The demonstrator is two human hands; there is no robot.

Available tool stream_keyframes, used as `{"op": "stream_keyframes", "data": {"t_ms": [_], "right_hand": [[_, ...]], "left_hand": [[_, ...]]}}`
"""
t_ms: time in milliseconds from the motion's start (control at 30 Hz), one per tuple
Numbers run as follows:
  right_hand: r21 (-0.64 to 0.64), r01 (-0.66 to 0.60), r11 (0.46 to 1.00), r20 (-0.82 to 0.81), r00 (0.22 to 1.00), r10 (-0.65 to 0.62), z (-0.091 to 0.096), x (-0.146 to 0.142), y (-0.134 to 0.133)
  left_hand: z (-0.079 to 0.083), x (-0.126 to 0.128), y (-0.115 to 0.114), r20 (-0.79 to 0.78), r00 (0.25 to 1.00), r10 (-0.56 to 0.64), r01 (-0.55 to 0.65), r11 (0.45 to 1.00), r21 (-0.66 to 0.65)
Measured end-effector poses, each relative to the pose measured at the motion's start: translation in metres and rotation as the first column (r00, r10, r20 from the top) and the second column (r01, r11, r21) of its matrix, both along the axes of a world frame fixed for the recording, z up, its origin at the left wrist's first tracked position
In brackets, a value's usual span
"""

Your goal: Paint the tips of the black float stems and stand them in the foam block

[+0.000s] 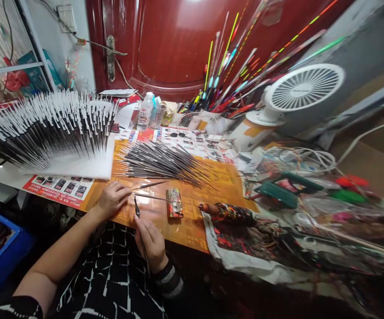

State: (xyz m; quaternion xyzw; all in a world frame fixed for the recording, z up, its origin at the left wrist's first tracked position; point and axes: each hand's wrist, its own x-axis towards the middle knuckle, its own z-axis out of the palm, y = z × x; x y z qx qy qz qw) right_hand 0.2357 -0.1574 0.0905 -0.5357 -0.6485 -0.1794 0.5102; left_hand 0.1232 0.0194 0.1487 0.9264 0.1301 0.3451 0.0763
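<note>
The person's left arm (pixel 55 257) is bare and reaches in from the low left side, going up and to the right. The left hand (pixel 112 199) rests palm down near the front edge of the table (pixel 192 246), and its fingers (pixel 122 190) point right and pinch together. The right hand (pixel 150 243) is just below it and a bit to the right, with its fingers curled and pinched closed, pointing up. The right wrist (pixel 160 266) wears a striped cuff and is bent a little.

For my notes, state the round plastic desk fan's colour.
The round plastic desk fan is white, head view.
</note>
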Motion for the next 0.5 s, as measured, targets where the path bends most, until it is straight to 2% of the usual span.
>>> {"op": "stream_keyframes", "data": {"t_ms": [233, 500], "right_hand": [[-0.027, 0.098, 0.995, 0.066, 0.993, -0.096, -0.01, -0.004, 0.001], [-0.053, 0.093, 0.994, 0.055, 0.994, -0.09, -0.011, -0.004, 0.001]], "left_hand": [[0.001, -0.001, -0.003, -0.014, 1.0, 0.009, -0.009, 1.0, -0.005], [0.0, -0.001, -0.002, -0.028, 1.0, 0.007, -0.007, 1.0, -0.029]]}}
